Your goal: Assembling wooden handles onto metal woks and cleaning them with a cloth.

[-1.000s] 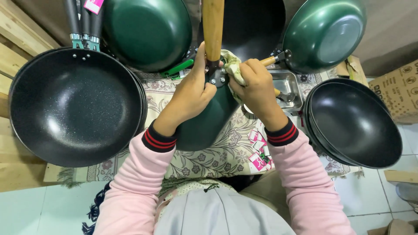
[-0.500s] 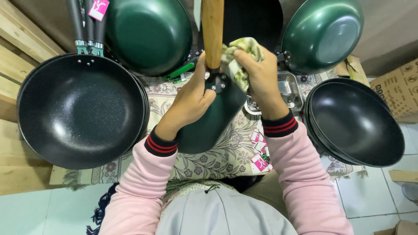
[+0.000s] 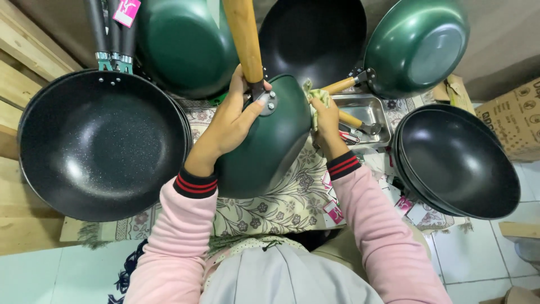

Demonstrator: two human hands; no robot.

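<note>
I have a green wok (image 3: 264, 152) tipped on its side in front of me, its rounded outside facing up and its wooden handle (image 3: 243, 36) pointing away toward the far side. My left hand (image 3: 233, 121) is wrapped around the base of that handle, right where the metal bracket with two rivets joins the bowl, thumb lying across the bracket. My right hand (image 3: 326, 121) is closed on a pale yellow-green cloth (image 3: 316, 98), pressing it against the right edge of the wok. The wok sits over a floral cloth (image 3: 281, 205) spread beneath everything.

Just right of my right hand is a shallow metal tray (image 3: 365, 107) with a wooden-handled tool lying across it. To my left lies a stack of black pans (image 3: 98, 146), open side up. To my right is another stack of dark woks (image 3: 458, 160). On the far side more green pans (image 3: 416, 45) stand tilted, and a cardboard box (image 3: 520, 121) sits at the far right.
</note>
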